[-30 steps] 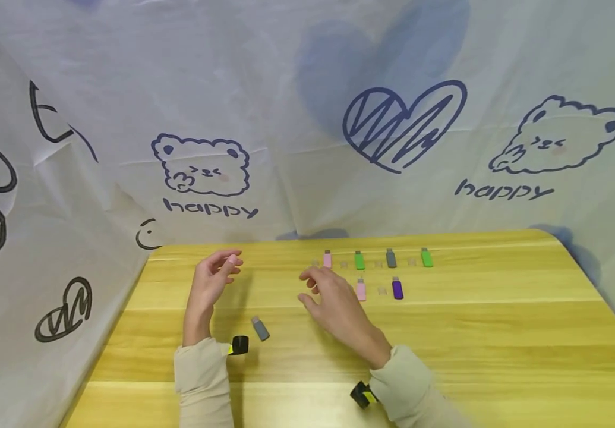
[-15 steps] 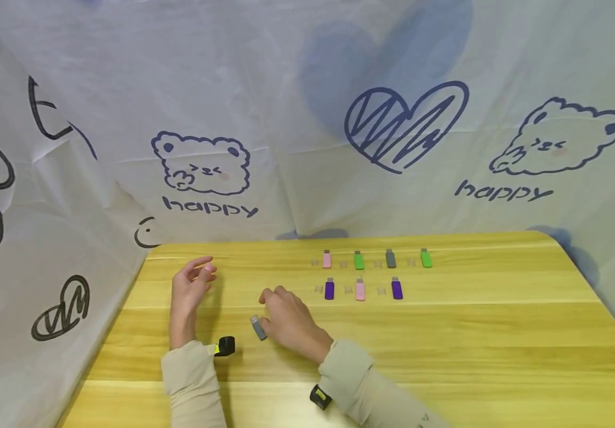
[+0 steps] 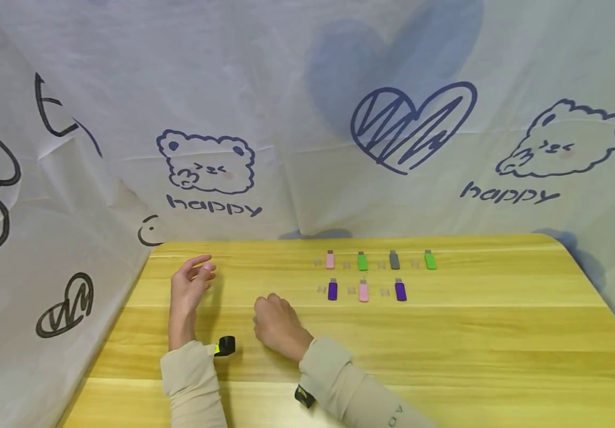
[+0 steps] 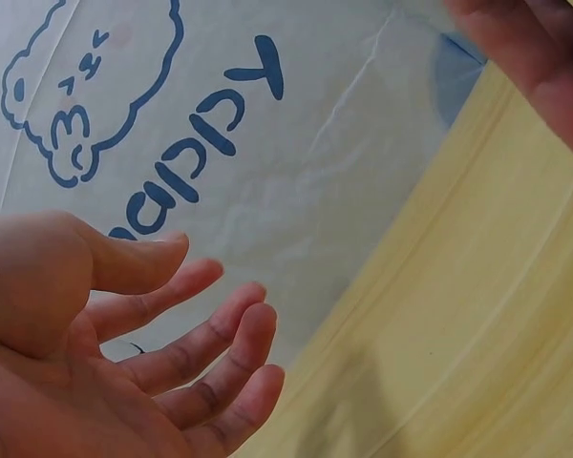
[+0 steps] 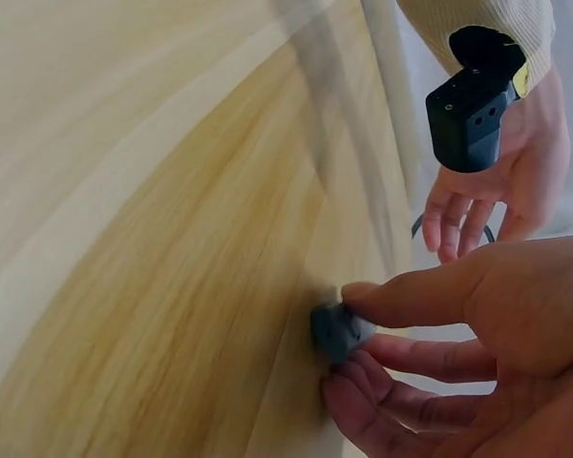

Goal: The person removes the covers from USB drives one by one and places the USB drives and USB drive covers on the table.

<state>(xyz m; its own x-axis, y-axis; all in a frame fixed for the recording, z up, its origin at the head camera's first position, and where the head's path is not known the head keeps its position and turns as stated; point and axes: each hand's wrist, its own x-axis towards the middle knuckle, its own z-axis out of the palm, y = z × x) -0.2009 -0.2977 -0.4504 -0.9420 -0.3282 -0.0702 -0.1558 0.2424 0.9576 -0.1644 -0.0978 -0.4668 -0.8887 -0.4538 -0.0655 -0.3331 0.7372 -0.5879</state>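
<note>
My right hand (image 3: 281,326) is low over the table, left of the laid-out rows. Its thumb and fingers pinch a grey USB stick (image 5: 332,331) close to the wood, as the right wrist view shows. From the head view most of that stick is hidden behind the knuckles. My left hand (image 3: 186,297) hovers over the table's left part, palm turned inward, fingers loosely bent around nothing. The left wrist view shows the left hand's relaxed fingertips (image 4: 256,329) apart from any object.
Behind and to the right lie two rows of USB sticks: pink (image 3: 330,260), green (image 3: 362,261), grey (image 3: 394,260) and purple (image 3: 333,290) among them. Small clear caps (image 3: 352,290) lie beside them. A printed cloth (image 3: 286,119) hangs behind the wooden table (image 3: 473,351).
My right hand has moved left from the rows to the grey USB stick and now pinches it. My left hand has shifted slightly left. The front-left purple stick has come into view.
</note>
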